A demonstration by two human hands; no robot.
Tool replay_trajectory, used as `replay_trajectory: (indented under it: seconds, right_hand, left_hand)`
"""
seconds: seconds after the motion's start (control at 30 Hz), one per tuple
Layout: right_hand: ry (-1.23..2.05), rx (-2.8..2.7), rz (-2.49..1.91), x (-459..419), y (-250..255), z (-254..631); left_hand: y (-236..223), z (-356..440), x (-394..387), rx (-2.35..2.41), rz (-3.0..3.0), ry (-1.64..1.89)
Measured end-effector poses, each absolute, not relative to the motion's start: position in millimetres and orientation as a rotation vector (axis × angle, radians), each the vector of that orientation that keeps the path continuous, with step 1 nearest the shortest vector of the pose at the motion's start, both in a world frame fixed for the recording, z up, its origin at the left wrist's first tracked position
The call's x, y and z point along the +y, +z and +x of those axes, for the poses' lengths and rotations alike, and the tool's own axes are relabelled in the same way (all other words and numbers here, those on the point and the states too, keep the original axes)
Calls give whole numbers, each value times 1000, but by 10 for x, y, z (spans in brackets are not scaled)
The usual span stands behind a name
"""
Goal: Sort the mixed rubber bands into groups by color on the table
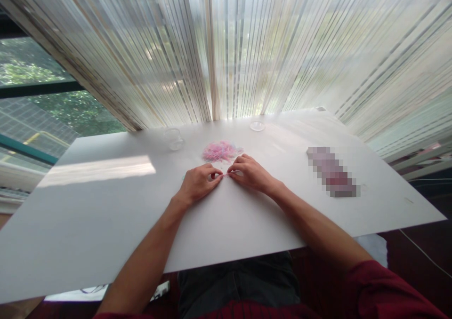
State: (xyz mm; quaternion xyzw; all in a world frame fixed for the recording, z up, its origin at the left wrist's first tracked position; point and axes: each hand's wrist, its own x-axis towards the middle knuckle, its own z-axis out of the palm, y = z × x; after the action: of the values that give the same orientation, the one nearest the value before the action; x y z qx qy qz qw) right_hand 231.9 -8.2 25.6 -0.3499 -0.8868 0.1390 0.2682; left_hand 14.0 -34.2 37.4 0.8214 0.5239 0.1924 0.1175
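Over the middle of the white table, my left hand (pixel 201 182) and my right hand (pixel 251 174) face each other with fingertips almost meeting. Both are closed in a pinch on a small pink paper strip (pixel 226 174), one end in each hand. The strip is thin and mostly covered by the fingers. Just beyond my hands lies a loose heap of pink and pale paper strips (pixel 219 150). A small bluish piece shows beside the left hand, too small to name.
A clear glass jar (pixel 174 139) stands behind the heap to the left. A clear round lid or dish (pixel 257 126) lies near the table's (pixel 106 215) back edge. A blurred-out oblong object (pixel 332 172) rests on the right. Striped curtains (pixel 226 51) hang along the back edge.
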Motion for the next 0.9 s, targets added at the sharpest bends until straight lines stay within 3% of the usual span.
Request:
replay_trajectory:
  seconds: [0.9]
  right_hand:
    - [264,-2256,-1114,55,211,2464]
  left_hand:
    - [335,156,-336,1519,2397,645]
